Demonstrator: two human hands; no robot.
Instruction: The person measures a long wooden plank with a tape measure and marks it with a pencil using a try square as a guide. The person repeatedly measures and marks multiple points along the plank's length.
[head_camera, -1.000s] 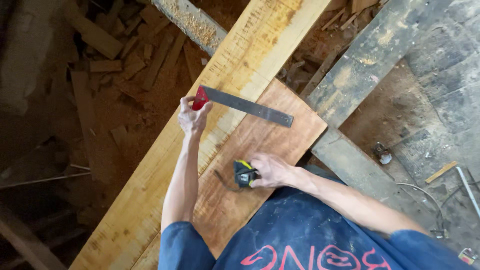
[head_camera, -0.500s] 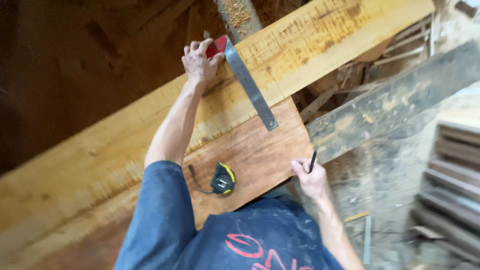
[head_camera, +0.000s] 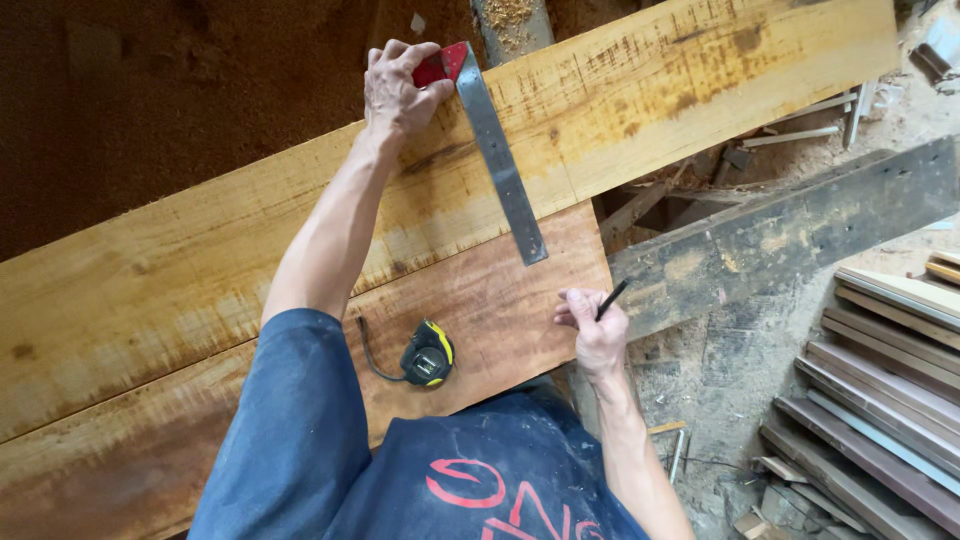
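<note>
My left hand (head_camera: 398, 88) is far out in front of me, at the far edge of the big yellow plank (head_camera: 640, 110). Its fingers are wrapped over the red handle of the metal square (head_camera: 498, 150). The long grey blade of the square runs from that hand back toward me, across the yellow plank, and its tip lies on the reddish board (head_camera: 480, 310).

My right hand (head_camera: 596, 330) is close to my body, at the near right corner of the reddish board. It is closed around a dark pencil (head_camera: 612, 298), which points up and to the right. The pencil tip is near the blade's end but not touching it.

A black and yellow tape measure (head_camera: 428, 354) sits on the reddish board between my arms.
</note>
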